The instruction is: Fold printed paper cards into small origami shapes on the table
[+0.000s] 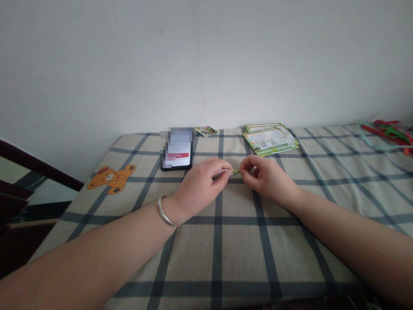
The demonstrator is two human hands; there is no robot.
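My left hand (201, 183) and my right hand (266, 176) meet over the middle of a checked cloth (232, 241). Both are closed in a pinch on the two ends of a small, thin, folded green-and-white paper piece (232, 172). The piece is held just above the cloth, mostly hidden by my fingertips. A silver bangle (165, 213) sits on my left wrist. Both forearms rest low over the cloth.
A black phone (177, 148) with a lit screen lies at the back, left of my hands. A stack of green printed cards (270, 138) lies at the back right, one small folded card (205, 130) near the wall. Red and green strips (392, 131) lie far right. A bear print (111, 177) marks the cloth's left side.
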